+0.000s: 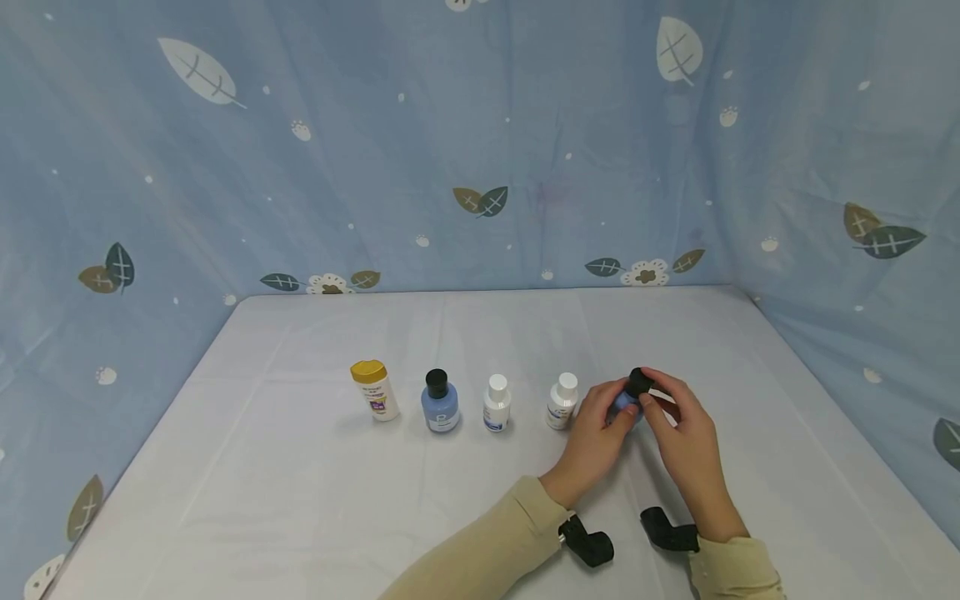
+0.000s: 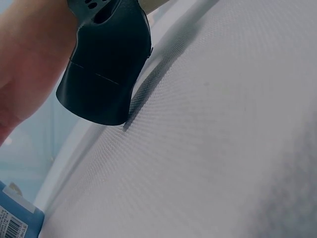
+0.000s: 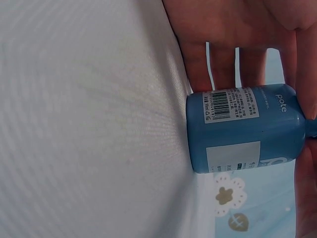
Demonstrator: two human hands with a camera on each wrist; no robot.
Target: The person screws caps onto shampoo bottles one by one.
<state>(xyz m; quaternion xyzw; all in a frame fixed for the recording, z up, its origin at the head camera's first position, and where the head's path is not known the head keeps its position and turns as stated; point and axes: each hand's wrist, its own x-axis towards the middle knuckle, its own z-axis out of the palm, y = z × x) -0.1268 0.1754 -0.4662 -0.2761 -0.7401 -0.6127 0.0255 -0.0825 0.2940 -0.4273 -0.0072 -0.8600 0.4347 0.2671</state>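
A blue bottle (image 1: 625, 402) with a black cap (image 1: 638, 382) stands on the white table toward the right, between my hands. My left hand (image 1: 594, 442) holds it from the left side, thumb and fingers round its upper part. From the right, my right hand (image 1: 688, 446) grips the cap, with the index finger over its top and the thumb in front. In the right wrist view the bottle (image 3: 247, 131) shows white labels and a barcode, its base at the tablecloth. A corner of the bottle (image 2: 19, 215) appears in the left wrist view.
Left of my hands, in a row, stand a white bottle (image 1: 562, 402), another white bottle (image 1: 497, 404), a blue bottle with black cap (image 1: 440, 408) and a white bottle with yellow cap (image 1: 375, 392). A blue leaf-patterned curtain (image 1: 420, 150) hangs behind the table.
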